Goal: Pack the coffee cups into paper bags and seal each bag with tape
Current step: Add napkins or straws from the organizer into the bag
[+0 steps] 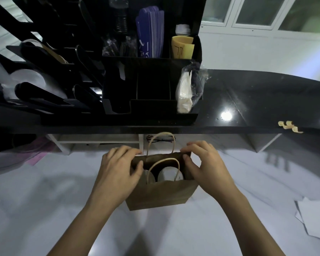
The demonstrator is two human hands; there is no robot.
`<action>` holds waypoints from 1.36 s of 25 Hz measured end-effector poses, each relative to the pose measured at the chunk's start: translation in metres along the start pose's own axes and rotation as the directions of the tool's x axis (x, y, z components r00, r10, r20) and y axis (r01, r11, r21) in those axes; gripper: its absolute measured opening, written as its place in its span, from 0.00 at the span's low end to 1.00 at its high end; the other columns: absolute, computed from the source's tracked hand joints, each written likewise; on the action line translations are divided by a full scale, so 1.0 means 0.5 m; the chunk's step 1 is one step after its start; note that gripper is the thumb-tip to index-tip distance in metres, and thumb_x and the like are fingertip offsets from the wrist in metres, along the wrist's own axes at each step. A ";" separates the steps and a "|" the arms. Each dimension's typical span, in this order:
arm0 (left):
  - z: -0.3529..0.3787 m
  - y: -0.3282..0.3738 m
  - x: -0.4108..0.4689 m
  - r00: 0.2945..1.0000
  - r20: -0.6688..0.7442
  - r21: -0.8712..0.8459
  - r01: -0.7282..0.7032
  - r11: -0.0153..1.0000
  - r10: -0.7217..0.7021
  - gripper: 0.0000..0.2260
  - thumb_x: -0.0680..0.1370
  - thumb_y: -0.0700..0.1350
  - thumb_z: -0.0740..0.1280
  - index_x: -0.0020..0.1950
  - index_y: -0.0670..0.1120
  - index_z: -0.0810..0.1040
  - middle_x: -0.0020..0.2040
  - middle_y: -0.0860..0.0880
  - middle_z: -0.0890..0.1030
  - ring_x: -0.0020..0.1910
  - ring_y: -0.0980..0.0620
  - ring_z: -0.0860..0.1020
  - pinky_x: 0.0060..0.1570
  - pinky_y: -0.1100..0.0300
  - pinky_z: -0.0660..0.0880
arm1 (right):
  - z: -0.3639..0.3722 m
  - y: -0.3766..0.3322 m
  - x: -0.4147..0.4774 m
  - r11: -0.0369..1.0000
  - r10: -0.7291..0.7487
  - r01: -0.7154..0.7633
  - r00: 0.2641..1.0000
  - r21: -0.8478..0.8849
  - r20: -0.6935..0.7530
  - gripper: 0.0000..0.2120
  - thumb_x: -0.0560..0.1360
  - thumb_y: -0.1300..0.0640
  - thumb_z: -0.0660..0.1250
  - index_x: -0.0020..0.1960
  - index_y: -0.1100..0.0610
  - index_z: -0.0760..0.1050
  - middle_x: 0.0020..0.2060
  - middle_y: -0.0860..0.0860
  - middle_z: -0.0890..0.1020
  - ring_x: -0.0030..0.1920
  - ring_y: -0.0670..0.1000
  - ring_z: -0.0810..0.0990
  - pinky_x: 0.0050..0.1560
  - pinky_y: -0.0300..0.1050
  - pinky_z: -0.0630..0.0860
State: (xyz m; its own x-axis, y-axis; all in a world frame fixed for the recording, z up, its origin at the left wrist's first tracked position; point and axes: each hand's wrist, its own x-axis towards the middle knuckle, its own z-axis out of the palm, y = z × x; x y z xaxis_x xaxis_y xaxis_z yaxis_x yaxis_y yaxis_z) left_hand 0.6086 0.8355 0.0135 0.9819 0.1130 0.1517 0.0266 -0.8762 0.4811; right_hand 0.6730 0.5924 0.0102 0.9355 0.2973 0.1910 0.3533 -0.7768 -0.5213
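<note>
While the paper bag point(161, 194) stands upright near the far edge of the white worktop point(44, 200), the left hand point(118, 172) and right hand point(205, 163) pinch its open rim at either side; two coffee cups point(171, 175) sit inside.

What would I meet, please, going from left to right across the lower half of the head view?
Left hand → paper bag holding coffee cups → right hand → white paper sheets.
</note>
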 end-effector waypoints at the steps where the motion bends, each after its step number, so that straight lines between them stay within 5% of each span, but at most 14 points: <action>1: -0.007 0.007 0.001 1.000 -0.022 -0.028 -0.016 0.999 0.015 0.13 0.81 0.51 0.64 0.66 0.54 0.76 0.61 0.57 0.75 0.62 0.57 0.68 0.61 0.61 0.63 | -0.006 -0.005 -0.004 1.000 0.005 -0.005 1.000 0.015 -0.022 0.07 0.80 0.53 0.67 0.57 0.46 0.80 0.58 0.41 0.77 0.60 0.45 0.73 0.60 0.39 0.69; 9: -0.058 0.073 0.000 0.975 -0.093 -0.187 -0.218 0.958 0.203 0.16 0.81 0.55 0.58 0.67 0.55 0.71 0.60 0.60 0.72 0.60 0.61 0.66 0.57 0.59 0.67 | -0.048 -0.039 -0.070 0.995 0.085 -0.075 0.982 0.064 -0.171 0.09 0.81 0.53 0.66 0.59 0.45 0.79 0.56 0.39 0.77 0.58 0.44 0.75 0.58 0.40 0.71; 18: -0.032 0.151 -0.041 0.884 -0.142 -0.086 -0.459 0.884 0.445 0.13 0.81 0.49 0.63 0.64 0.52 0.76 0.64 0.54 0.72 0.64 0.53 0.68 0.62 0.56 0.69 | -0.071 -0.012 -0.179 0.983 0.180 -0.164 0.950 0.084 -0.256 0.08 0.80 0.54 0.68 0.58 0.44 0.79 0.52 0.36 0.76 0.55 0.40 0.75 0.53 0.27 0.66; 34: 0.199 0.495 -0.063 0.739 0.034 -0.197 -0.655 0.730 0.673 0.14 0.80 0.51 0.59 0.63 0.53 0.76 0.60 0.56 0.76 0.61 0.54 0.69 0.61 0.57 0.69 | -0.249 0.264 -0.375 0.917 0.400 -0.371 0.864 0.149 -0.307 0.08 0.80 0.54 0.67 0.58 0.43 0.79 0.51 0.39 0.79 0.56 0.41 0.77 0.58 0.40 0.74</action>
State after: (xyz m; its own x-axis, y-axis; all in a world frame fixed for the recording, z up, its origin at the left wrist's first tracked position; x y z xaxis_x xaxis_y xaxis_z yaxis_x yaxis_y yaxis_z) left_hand 0.6031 0.5684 0.0418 0.7502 -0.5219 0.4060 -0.6605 -0.6208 0.4222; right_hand 0.5453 0.3649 0.0093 0.9514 -0.2237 0.2118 -0.0242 -0.7395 -0.6727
